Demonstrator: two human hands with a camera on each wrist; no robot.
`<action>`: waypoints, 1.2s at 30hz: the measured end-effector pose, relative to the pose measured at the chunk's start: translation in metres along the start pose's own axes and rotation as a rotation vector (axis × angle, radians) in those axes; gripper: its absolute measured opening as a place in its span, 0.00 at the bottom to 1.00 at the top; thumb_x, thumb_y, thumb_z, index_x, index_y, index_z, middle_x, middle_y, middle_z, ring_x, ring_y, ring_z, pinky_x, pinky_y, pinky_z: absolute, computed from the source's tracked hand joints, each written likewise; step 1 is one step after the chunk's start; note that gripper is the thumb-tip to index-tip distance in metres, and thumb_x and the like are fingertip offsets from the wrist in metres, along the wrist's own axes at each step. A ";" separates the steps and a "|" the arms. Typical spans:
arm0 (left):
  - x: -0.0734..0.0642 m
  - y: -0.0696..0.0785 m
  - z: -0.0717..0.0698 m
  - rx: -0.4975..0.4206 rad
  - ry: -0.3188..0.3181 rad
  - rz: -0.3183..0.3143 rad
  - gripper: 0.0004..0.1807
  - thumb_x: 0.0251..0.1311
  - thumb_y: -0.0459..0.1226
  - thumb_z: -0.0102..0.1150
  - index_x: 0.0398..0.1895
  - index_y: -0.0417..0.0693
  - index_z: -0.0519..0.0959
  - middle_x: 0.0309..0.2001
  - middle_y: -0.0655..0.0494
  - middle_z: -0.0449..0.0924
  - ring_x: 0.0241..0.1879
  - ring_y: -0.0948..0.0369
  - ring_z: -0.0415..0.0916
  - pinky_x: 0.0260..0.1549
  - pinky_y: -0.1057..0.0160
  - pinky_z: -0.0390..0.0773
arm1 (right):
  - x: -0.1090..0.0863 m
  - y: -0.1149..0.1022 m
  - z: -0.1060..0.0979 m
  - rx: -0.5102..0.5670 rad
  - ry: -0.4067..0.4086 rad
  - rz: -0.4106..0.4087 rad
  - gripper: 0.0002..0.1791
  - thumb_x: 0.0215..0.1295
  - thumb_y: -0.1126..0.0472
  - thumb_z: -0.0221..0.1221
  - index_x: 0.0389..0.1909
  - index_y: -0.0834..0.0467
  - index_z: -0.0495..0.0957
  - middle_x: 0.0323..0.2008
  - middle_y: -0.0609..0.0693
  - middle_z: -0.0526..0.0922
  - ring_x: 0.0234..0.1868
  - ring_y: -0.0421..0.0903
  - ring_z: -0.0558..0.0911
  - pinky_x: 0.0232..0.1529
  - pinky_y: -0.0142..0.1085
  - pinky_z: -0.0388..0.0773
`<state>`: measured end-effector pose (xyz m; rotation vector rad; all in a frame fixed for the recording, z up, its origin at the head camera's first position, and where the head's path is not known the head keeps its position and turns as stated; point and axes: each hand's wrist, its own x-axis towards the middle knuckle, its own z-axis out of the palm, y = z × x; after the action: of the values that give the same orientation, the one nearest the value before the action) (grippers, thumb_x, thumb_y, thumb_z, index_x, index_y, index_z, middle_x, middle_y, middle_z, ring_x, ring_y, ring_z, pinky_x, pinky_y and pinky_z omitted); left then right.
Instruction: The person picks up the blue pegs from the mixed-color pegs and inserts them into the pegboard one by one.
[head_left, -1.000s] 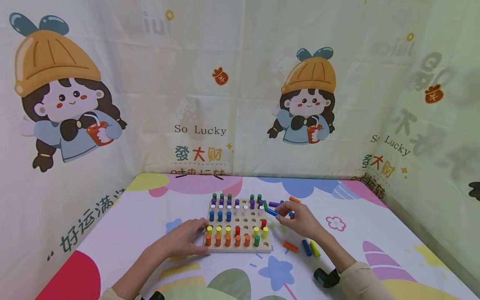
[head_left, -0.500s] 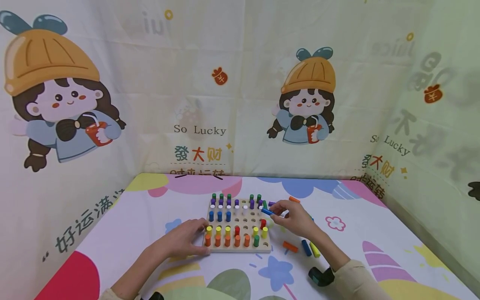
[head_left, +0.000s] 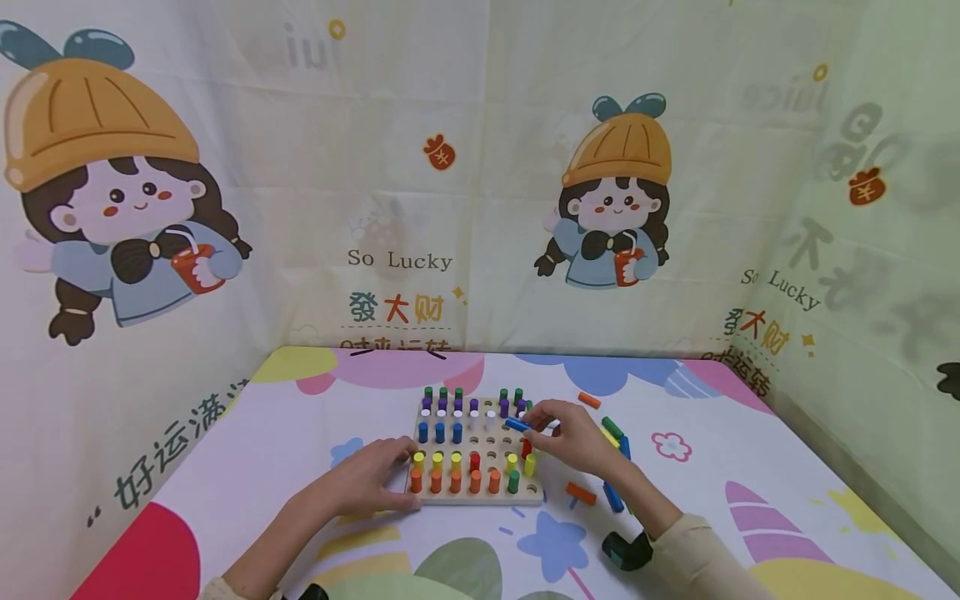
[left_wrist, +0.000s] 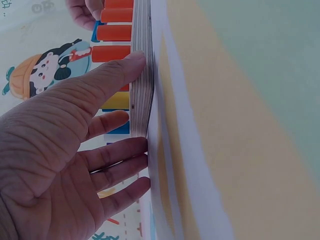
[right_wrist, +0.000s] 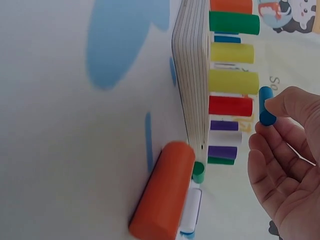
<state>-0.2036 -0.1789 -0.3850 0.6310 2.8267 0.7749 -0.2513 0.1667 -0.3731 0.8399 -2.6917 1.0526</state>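
Note:
A wooden pegboard (head_left: 480, 501) carries rows of upright coloured pegs, with orange pegs (head_left: 456, 482) along the near row and green ones at the far side. My left hand (head_left: 367, 475) rests against the board's left side; in the left wrist view its thumb lies on the layered edge (left_wrist: 141, 100) and the other fingers are extended close by. My right hand (head_left: 570, 437) pinches a blue peg (head_left: 516, 425) between thumb and fingers over the board's right part. The right wrist view shows this blue peg (right_wrist: 266, 106) clear above the standing peg tops.
Loose pegs lie right of the board: an orange peg (head_left: 581, 493), a blue peg (head_left: 613, 497), a green peg (head_left: 612, 427) and another orange peg (head_left: 589, 400) farther back, among others. A patterned cloth (head_left: 285, 417) covers the table, with printed curtains (head_left: 495, 208) standing behind and beside it.
My right hand has moved left with the blue peg, from beside the board to over its right part. My left hand stays at the board's left side.

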 end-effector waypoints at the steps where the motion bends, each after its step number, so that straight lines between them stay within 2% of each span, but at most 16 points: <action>1: 0.000 0.000 0.000 0.000 0.000 0.002 0.36 0.51 0.53 0.78 0.59 0.48 0.75 0.53 0.50 0.80 0.56 0.50 0.75 0.60 0.39 0.73 | 0.001 -0.001 0.001 0.003 -0.002 -0.001 0.08 0.65 0.64 0.68 0.45 0.56 0.85 0.39 0.45 0.86 0.40 0.43 0.81 0.38 0.31 0.80; 5: -0.001 0.000 0.000 -0.003 0.001 0.001 0.36 0.51 0.54 0.78 0.59 0.48 0.75 0.54 0.49 0.80 0.57 0.48 0.74 0.61 0.39 0.73 | 0.003 -0.006 0.003 0.009 -0.013 -0.016 0.08 0.65 0.63 0.68 0.45 0.56 0.84 0.38 0.45 0.86 0.40 0.42 0.81 0.38 0.31 0.80; 12: -0.001 0.000 0.000 -0.007 0.002 0.004 0.36 0.51 0.53 0.78 0.59 0.47 0.75 0.55 0.49 0.80 0.57 0.48 0.75 0.61 0.39 0.73 | 0.008 -0.010 0.009 0.024 -0.062 0.023 0.07 0.67 0.61 0.67 0.45 0.54 0.85 0.37 0.41 0.84 0.40 0.41 0.80 0.40 0.31 0.80; 18: 0.000 0.001 0.000 0.001 0.004 0.003 0.37 0.51 0.53 0.78 0.60 0.47 0.75 0.54 0.49 0.80 0.57 0.48 0.75 0.61 0.39 0.73 | 0.011 -0.014 0.012 0.021 -0.088 0.017 0.08 0.68 0.60 0.66 0.46 0.54 0.85 0.37 0.41 0.83 0.40 0.41 0.79 0.40 0.32 0.80; 25: -0.001 0.001 0.000 -0.008 0.002 -0.006 0.37 0.50 0.53 0.78 0.60 0.48 0.75 0.55 0.49 0.80 0.58 0.47 0.74 0.61 0.38 0.72 | 0.014 -0.019 0.015 0.049 -0.114 0.024 0.08 0.68 0.61 0.66 0.46 0.54 0.84 0.37 0.42 0.83 0.40 0.42 0.79 0.40 0.31 0.80; 36: 0.000 0.003 0.000 -0.002 0.001 -0.017 0.36 0.50 0.53 0.78 0.59 0.48 0.75 0.53 0.50 0.80 0.56 0.48 0.75 0.61 0.38 0.73 | 0.022 -0.023 0.018 0.036 -0.119 -0.002 0.08 0.68 0.62 0.66 0.46 0.57 0.84 0.39 0.45 0.85 0.40 0.42 0.80 0.40 0.31 0.80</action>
<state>-0.2024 -0.1770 -0.3839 0.6055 2.8280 0.7756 -0.2562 0.1309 -0.3663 0.9407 -2.7755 1.0874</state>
